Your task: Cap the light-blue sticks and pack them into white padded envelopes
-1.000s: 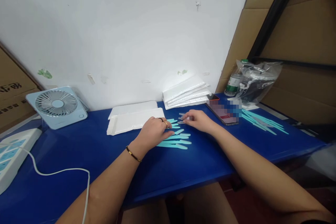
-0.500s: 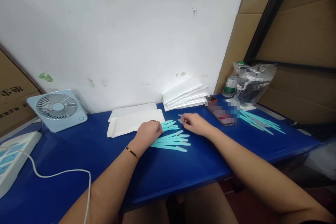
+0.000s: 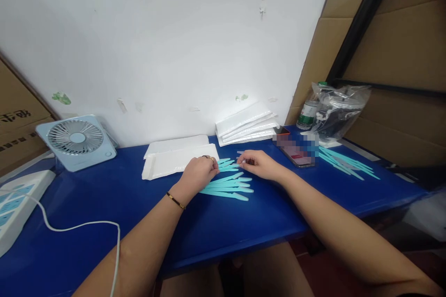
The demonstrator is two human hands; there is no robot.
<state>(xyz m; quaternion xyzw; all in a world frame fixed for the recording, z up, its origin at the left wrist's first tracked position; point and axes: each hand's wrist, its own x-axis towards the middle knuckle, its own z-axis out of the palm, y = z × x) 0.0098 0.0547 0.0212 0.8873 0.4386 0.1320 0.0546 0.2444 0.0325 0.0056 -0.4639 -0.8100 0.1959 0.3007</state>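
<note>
Several turquoise eyebrow razors (image 3: 228, 188) lie fanned out on the blue table, their blade ends pointing right. My left hand (image 3: 200, 171) is closed over a second bunch of turquoise razors (image 3: 227, 165), whose ends stick out past the fingertips. Across from it, my right hand (image 3: 258, 164) is closed in a pinch at the blade ends of that bunch. What sits between its fingertips is too small to make out. Small translucent pieces (image 3: 239, 152) lie just behind the right fingertips.
White padded mailers (image 3: 181, 160) lie behind my left hand, with a stack of mailers (image 3: 244, 125) against the wall. To the right are a phone (image 3: 296, 155), more turquoise razors (image 3: 348, 162), a bottle (image 3: 306, 113) and a plastic bag (image 3: 339, 111). A fan (image 3: 78, 141) and power strip (image 3: 24, 209) stand left.
My right hand has moved slightly left and down, from the translucent pieces to the razor ends. My left hand has shifted slightly right, still on its bunch.
</note>
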